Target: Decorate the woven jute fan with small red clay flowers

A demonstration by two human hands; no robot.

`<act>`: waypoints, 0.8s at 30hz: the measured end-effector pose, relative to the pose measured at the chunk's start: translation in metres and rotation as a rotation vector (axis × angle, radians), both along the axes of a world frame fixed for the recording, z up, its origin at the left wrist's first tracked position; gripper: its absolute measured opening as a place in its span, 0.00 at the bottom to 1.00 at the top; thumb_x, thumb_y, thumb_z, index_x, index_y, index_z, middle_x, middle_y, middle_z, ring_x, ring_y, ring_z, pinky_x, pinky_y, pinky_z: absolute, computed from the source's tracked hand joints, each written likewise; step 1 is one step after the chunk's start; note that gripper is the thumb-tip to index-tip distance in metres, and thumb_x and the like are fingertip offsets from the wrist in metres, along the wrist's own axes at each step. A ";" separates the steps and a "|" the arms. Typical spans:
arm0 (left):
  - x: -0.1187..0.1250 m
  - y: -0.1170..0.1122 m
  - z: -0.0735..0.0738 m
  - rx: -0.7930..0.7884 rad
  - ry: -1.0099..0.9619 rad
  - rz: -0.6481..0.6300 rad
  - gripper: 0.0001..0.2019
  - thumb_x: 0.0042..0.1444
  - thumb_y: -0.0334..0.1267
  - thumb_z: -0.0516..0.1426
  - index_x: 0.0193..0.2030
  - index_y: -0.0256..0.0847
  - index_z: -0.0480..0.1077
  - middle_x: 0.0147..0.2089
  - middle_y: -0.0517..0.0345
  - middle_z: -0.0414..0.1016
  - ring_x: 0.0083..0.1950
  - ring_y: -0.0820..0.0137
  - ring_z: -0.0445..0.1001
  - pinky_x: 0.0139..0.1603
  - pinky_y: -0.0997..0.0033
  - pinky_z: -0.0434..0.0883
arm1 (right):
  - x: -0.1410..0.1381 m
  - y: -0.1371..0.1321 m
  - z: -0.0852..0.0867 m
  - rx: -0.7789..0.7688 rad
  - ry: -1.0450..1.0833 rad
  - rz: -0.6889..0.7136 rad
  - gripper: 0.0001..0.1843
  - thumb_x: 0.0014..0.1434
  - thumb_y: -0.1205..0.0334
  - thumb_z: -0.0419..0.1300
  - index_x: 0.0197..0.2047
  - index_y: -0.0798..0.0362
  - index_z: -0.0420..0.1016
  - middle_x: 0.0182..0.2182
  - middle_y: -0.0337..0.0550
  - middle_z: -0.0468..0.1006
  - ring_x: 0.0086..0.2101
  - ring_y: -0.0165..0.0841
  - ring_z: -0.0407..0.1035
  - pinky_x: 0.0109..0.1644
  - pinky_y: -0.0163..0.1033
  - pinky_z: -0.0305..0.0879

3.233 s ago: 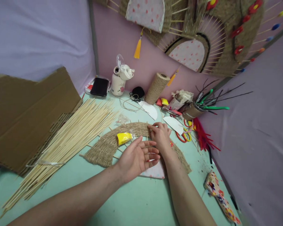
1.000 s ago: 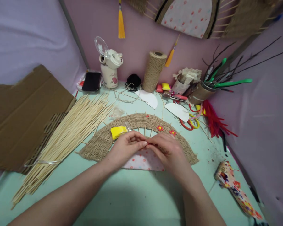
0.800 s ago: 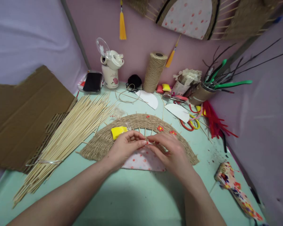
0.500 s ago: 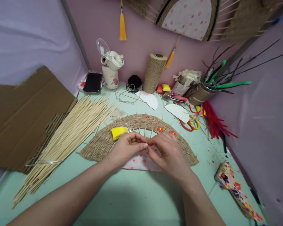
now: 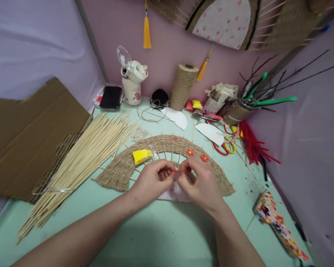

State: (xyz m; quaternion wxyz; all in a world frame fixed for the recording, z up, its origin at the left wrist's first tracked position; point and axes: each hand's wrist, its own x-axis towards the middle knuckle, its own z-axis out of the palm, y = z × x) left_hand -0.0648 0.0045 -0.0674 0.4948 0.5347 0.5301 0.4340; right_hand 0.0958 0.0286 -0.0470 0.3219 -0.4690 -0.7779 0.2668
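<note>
My left hand and my right hand meet above a woven twine fan, fingertips almost touching. Each pinches a small bit of soft red material that looks like modelling clay; the left bit and the right bit stand slightly apart. Below the hands is dotted white fabric, partly hidden by them. Two red flowers with yellow centres, one a flower and the other a flower, lie on the fan's right side. A yellow clay packet rests by my left hand.
At left lie a bundle of thin sticks and cardboard. Along the back stand a twine spool, a white mug-like container and a tool holder. Scissors and a patterned glue gun are at right.
The fingertips have drawn slightly apart, and red bits now show in both pinches. My hands have shifted a little to the right. The view has moved slightly.
</note>
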 end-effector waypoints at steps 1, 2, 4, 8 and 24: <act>-0.001 -0.001 0.000 0.045 0.049 -0.016 0.07 0.49 0.27 0.58 0.33 0.42 0.75 0.31 0.59 0.74 0.33 0.69 0.69 0.35 0.71 0.64 | 0.001 0.001 0.002 -0.093 0.119 -0.029 0.02 0.50 0.67 0.55 0.27 0.51 0.67 0.25 0.38 0.70 0.28 0.31 0.63 0.33 0.36 0.59; -0.002 -0.002 -0.001 0.087 0.090 -0.043 0.08 0.49 0.27 0.58 0.33 0.43 0.76 0.31 0.59 0.74 0.33 0.69 0.68 0.35 0.71 0.63 | 0.003 0.003 0.003 -0.193 0.233 -0.054 0.02 0.50 0.66 0.55 0.27 0.51 0.68 0.24 0.37 0.70 0.27 0.30 0.63 0.31 0.35 0.59; -0.005 -0.002 -0.001 0.157 0.158 -0.120 0.08 0.50 0.27 0.58 0.31 0.44 0.77 0.31 0.57 0.73 0.35 0.67 0.68 0.37 0.70 0.61 | 0.006 0.006 0.003 -0.375 0.402 -0.081 0.02 0.51 0.62 0.58 0.28 0.51 0.70 0.24 0.36 0.70 0.25 0.29 0.63 0.28 0.33 0.59; -0.007 -0.003 -0.001 0.213 0.261 -0.203 0.08 0.50 0.31 0.60 0.23 0.45 0.74 0.28 0.56 0.68 0.35 0.63 0.66 0.38 0.67 0.60 | 0.009 0.010 -0.002 -0.528 0.501 -0.055 0.07 0.51 0.57 0.64 0.31 0.52 0.74 0.24 0.36 0.71 0.26 0.28 0.64 0.28 0.32 0.60; -0.007 0.002 0.017 -0.110 -0.454 0.052 0.13 0.60 0.49 0.56 0.42 0.42 0.73 0.43 0.53 0.74 0.48 0.63 0.72 0.50 0.66 0.66 | -0.004 -0.002 -0.003 -0.144 0.408 -0.060 0.01 0.58 0.62 0.61 0.34 0.49 0.74 0.30 0.39 0.76 0.32 0.31 0.67 0.37 0.37 0.63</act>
